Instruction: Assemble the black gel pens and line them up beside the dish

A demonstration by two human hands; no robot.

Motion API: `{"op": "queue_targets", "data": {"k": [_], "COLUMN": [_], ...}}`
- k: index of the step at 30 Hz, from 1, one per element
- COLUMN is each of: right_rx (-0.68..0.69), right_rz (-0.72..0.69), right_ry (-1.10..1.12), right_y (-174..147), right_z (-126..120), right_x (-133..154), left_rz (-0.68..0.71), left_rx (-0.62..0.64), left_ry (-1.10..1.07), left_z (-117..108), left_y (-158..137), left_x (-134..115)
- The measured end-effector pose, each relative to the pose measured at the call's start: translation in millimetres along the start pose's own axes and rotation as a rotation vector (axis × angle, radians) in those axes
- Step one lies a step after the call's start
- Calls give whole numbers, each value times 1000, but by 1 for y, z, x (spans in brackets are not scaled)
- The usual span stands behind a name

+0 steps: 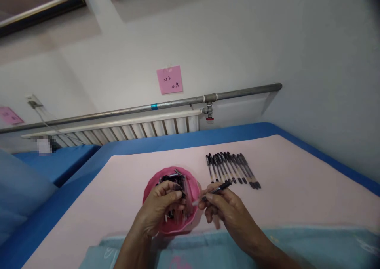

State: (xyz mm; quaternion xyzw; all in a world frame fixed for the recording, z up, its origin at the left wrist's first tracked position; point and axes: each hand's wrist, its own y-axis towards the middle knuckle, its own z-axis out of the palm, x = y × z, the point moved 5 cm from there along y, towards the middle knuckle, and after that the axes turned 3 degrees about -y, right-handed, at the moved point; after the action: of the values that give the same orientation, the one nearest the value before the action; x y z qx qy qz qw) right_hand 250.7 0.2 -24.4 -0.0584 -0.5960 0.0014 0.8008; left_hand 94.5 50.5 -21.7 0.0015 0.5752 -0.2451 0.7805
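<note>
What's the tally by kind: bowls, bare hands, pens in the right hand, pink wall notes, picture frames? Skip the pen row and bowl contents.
Pink bowl: 1
Bare hands: 2, left hand and right hand
Pen in the right hand: 1
Pink notes: 2, centre note and left-edge note
Picture frames: 2, both cut off by the view
Total: 8

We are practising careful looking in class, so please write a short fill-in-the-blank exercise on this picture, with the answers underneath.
1. A scalloped bowl stands to the picture's ____ of the row of black-capped pens.
2. The person's right hand holds a black-ended ____.
3. The valve handle below the pipe is coloured ____.
4. The handwritten note on the wall above the radiator is coloured ____.

Missing words: left; pen; red; pink.
</note>
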Motion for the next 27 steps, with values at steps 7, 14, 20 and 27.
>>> {"op": "queue_targets", "data": {"k": [7, 14, 20, 27], "right_rx": [-72, -39, -44, -28], "right_rz": [-59, -100, -154, -193], "right_ry": [183, 176, 148, 92], "right_y": [1, 0, -1, 0], "right_z": [-3, -3, -4, -5], "right_x": [2, 3, 5, 6], "left_rz": [-45, -26, -53, -74], "left_rx": [-31, -84, -66, -80], "left_ry": [-190, -280, -337, -347], "left_z": [17, 19, 28, 28], "left_y": [1, 5, 5, 5], "left_x": [11, 18, 23, 25]}}
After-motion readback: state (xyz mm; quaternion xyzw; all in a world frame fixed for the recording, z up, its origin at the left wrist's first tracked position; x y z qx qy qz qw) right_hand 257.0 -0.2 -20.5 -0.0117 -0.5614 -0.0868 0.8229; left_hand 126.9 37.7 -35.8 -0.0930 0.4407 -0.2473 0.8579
